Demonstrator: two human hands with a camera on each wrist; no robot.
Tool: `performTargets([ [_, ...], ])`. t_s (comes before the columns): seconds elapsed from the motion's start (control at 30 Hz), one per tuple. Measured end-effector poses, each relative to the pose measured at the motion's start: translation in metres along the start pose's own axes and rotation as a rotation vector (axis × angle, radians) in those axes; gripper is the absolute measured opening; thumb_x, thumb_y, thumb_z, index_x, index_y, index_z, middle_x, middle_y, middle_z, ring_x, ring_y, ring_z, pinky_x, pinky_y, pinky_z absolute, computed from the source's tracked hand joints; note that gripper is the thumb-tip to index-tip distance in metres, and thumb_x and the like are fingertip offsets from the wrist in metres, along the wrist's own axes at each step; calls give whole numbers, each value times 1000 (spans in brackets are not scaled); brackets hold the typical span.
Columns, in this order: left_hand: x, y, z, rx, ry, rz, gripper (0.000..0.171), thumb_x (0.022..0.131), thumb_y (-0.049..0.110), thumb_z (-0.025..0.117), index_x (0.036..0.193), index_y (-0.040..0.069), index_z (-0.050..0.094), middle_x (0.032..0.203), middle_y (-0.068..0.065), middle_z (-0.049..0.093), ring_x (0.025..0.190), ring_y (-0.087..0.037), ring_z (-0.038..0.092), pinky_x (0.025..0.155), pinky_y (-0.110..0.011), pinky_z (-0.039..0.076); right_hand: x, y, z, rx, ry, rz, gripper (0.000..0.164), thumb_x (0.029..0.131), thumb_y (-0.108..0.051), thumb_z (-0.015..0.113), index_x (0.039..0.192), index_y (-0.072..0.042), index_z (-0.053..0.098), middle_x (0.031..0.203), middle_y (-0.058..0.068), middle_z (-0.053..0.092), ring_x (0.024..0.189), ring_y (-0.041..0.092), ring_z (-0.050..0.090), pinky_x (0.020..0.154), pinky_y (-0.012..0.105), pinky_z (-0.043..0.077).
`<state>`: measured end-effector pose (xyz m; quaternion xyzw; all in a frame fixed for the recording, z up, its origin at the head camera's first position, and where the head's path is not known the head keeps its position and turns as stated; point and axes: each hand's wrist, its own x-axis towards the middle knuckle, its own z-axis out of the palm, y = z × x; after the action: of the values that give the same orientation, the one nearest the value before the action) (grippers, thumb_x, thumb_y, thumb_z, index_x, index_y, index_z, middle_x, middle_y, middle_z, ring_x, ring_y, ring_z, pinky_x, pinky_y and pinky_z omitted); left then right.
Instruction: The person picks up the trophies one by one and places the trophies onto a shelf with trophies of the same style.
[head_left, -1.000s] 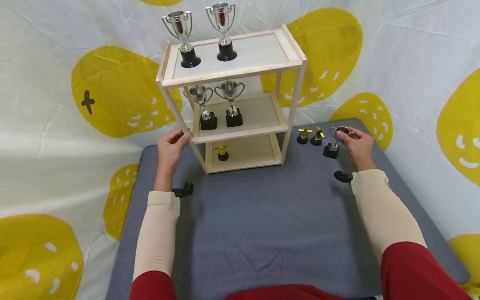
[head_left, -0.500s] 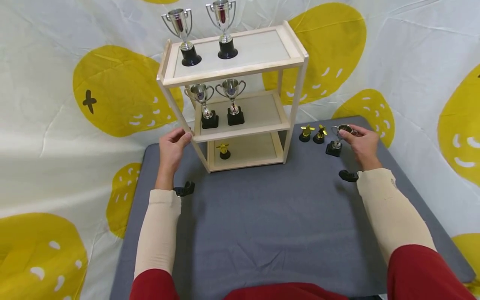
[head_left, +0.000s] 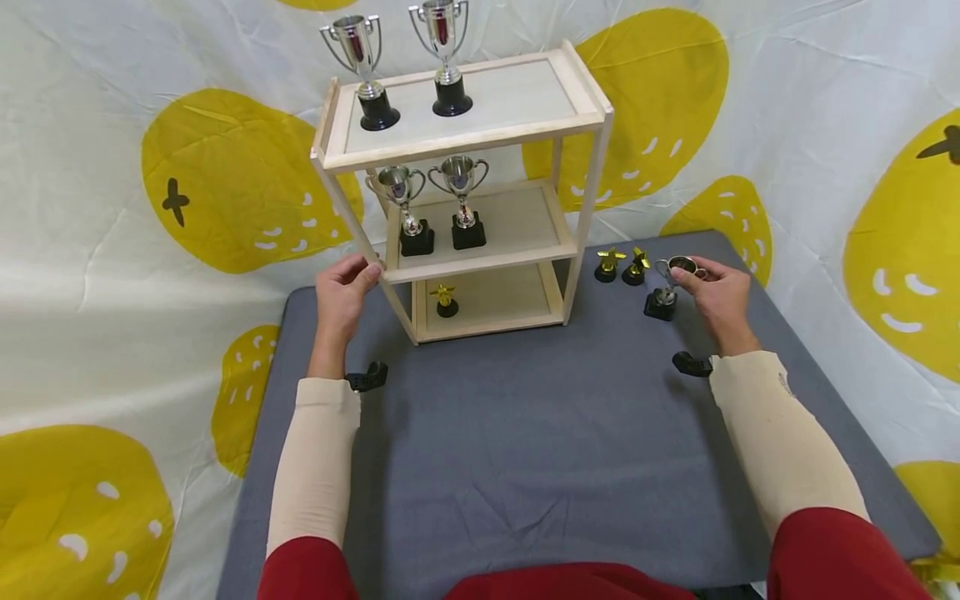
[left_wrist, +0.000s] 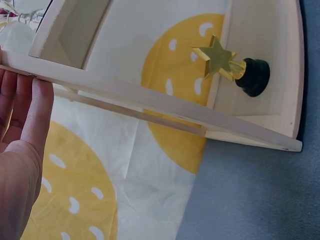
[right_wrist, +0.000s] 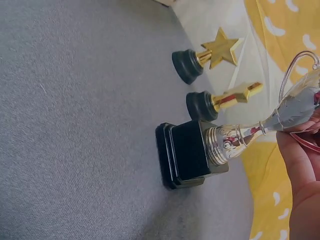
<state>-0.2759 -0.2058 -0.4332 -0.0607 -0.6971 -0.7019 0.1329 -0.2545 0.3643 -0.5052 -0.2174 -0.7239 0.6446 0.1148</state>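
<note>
Trophy (head_left: 662, 301) in R grip (head_left: 720, 300), bowl (right_wrist: 298, 107) pt. cropped, R wrist cam.

One worktop (head_left: 480, 450), grey, lightly creased; one white backdrop cloth (head_left: 67, 283), wrinkled, printed with large yellow rounded shapes (head_left: 232, 183)

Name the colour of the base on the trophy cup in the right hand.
Black; the base shows best in the right wrist view.

The held trophy (right_wrist: 227, 143) is glossy, perhaps metal; the shelf (head_left: 480, 264) matt wood.
</note>
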Motion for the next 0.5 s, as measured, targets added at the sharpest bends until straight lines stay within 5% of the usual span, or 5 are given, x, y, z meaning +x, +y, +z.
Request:
performTargets([
  [0.5, -1, 2, 1, 14, -1, 19, 33, 96, -1, 71, 121, -22, 65, 90, 14, 74, 87, -3, 68, 82, -16, 61, -17, -4, 7, -38, -12, -17, 67, 79, -28, 92, 137, -3, 68, 78, -21, 68, 75, -2, 61, 63, 10, 54],
])
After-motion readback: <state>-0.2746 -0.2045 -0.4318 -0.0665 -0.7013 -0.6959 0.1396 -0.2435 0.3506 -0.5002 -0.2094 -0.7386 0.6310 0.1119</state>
